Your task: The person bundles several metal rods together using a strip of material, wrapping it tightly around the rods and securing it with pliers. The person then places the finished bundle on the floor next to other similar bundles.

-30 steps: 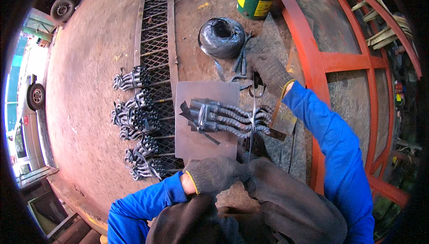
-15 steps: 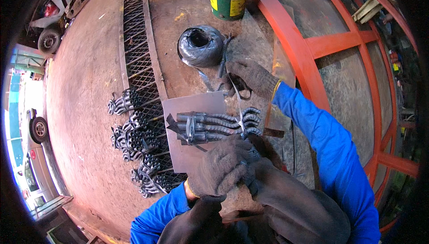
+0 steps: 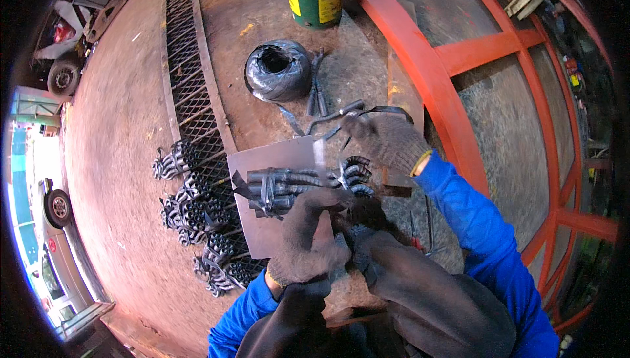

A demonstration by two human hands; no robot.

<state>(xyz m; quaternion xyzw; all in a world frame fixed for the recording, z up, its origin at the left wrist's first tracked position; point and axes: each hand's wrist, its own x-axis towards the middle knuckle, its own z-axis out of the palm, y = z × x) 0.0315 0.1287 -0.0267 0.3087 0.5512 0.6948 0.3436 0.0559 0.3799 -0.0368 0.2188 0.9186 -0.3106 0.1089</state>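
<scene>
Short dark rods with bent, ribbed ends form a bundle on a thin metal plate, a plastic strip round its left part. Another strip is at the curved ends. My left hand, in a grey knit glove, is curved at the near side of the bundle, thumb and fingers apart, fingertips touching its bent end. Beyond that end, my right hand, also gloved and slightly blurred, has its fingers closed on a dark plastic strip. A roll of plastic strip lies farther off, its tail trailing toward the plate.
Several bundled rods lie to the left on a long mesh frame. A few loose dark rods are beside the roll. Behind stands a green can. An orange-red steel frame runs along the right. Vehicles are at far left.
The long strip stretched from the bundle to my right hand no longer spans between them. My right hand has moved slightly right and nearer. My left hand has loosened from a fist.
</scene>
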